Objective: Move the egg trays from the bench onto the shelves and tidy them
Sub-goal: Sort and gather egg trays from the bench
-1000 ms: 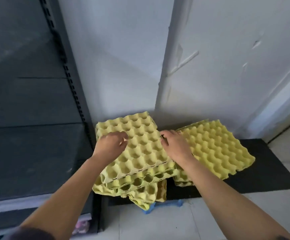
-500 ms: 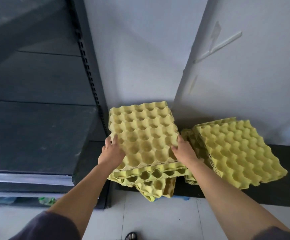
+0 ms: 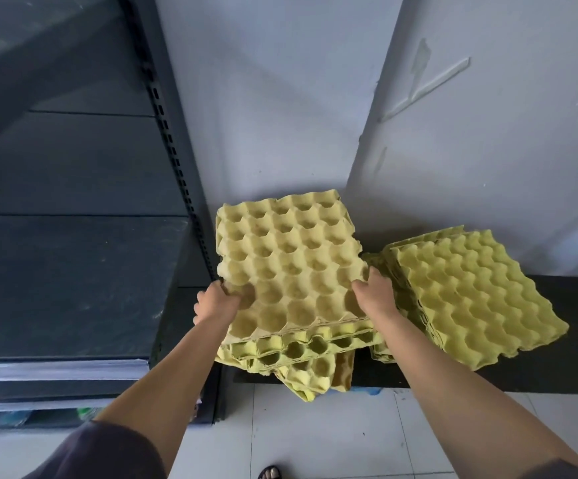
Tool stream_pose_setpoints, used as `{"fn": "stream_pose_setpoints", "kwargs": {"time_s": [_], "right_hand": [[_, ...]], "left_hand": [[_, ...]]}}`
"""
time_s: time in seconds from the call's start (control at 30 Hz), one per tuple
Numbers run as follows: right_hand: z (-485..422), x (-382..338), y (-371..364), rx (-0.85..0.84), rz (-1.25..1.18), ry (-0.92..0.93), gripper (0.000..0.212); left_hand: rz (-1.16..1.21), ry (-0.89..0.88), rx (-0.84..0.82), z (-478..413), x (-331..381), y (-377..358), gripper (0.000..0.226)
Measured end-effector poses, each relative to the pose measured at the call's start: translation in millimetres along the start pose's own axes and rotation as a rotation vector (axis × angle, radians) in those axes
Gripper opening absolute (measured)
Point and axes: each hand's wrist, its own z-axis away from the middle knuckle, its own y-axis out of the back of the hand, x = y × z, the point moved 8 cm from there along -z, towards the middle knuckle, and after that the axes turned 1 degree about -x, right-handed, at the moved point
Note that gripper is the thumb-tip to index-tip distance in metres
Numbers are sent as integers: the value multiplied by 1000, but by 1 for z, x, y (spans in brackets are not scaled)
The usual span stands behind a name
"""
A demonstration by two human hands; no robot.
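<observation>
Both hands clamped on the top egg tray, one at each side.

Left hand [image 3: 215, 303] is curled over the near-left edge of the top tray [image 3: 289, 267], thumb pressed into a cup, fingers tucked underneath and out of sight. Right hand [image 3: 374, 296] grips the near-right edge the same way, fingertips hidden below the tray. The tray sits tilted on a messy pile of trays [image 3: 301, 354] at the left end of the black bench [image 3: 557, 357], just beside the dark shelf [image 3: 66, 281] and its slotted upright. How far it is lifted off the pile is hard to tell. A second stack [image 3: 467, 299] lies askew to the right, touching the right wrist; its lower trays are mostly hidden.
</observation>
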Motion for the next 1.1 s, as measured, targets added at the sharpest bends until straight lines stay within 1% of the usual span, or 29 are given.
{"fn": "stream_pose_setpoints", "kwargs": {"time_s": [0.03,0.1,0.17,0.2,0.27,0.33,0.4,0.5,0.57,0.67,0.73,0.77,0.83,0.87,0.9,0.97,1.03,1.1], "right_hand": [[2,-1,4,17,-27,4,56],[8,-3,13,52,-109,16,57],[8,0,19,71,-181,36,60],[10,-1,22,66,-203,53,61],[31,-11,31,66,-248,104,59],[52,-17,39,63,-306,172,48],[63,-18,40,39,-362,218,46],[86,-25,33,17,-428,273,48],[101,-32,25,-13,-467,295,55],[124,-46,10,-66,-501,351,61],[136,-56,1,-92,-518,362,60],[142,-61,-5,-104,-521,370,60],[153,-74,-17,-113,-512,397,60],[158,-81,-21,-111,-509,411,60],[163,-88,-28,-114,-509,419,60],[169,-104,-45,-129,-508,423,59],[176,-120,-62,-136,-510,418,59],[183,-139,-86,-149,-508,415,60]], "left_hand": [[-2,-52,28,5,8,5,52],[75,-149,43,15,24,12,57],[161,-249,79,25,39,23,56],[189,-269,94,29,41,29,56],[240,-288,128,37,40,42,57],[284,-318,159,47,35,56,58],[302,-334,189,59,27,69,57],[329,-335,255,82,8,91,53],[338,-339,277,93,-4,107,52],[301,-347,258,105,-23,130,52],[249,-368,289,118,-32,145,58],[195,-387,345,128,-36,155,60],[-11,-485,481,149,-39,168,60],[-137,-554,513,157,-38,168,57],[-262,-618,518,163,-39,167,53],[-464,-706,468,164,-42,163,52],[-600,-730,427,158,-50,165,56],[-672,-721,455,145,-63,181,60]]}}
